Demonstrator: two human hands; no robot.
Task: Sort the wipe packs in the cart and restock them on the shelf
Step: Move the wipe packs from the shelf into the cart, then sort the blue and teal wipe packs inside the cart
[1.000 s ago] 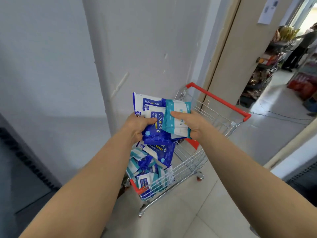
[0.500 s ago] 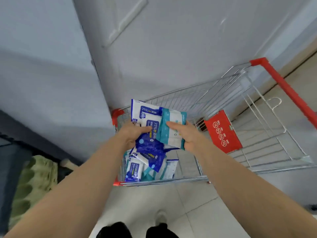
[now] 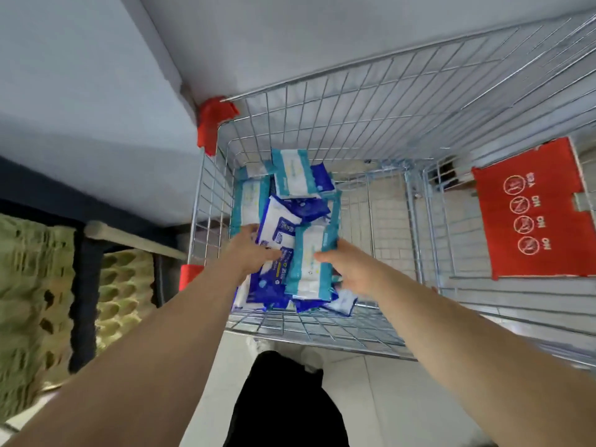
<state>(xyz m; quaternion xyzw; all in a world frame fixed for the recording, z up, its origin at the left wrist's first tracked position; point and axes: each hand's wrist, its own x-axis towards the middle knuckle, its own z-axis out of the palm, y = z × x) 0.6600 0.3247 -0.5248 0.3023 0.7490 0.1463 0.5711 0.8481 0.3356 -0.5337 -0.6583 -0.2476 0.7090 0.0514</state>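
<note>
Legs (image 3: 283, 398) in black show at 6 o'clock, just before the wire cart (image 3: 322, 101). Inside its near end, the left hand (image 3: 250, 250) grasps a blue-and-white wipe pack (image 3: 277, 230); touching it at 3 o'clock, the right hand (image 3: 351, 272) grasps a teal-edged wipe pack (image 3: 309, 266). Beyond, at 12 o'clock, loose packs (image 3: 295, 175) lie heaped in the basket; a red warning flap (image 3: 532, 208) sits at 3 o'clock.
</note>
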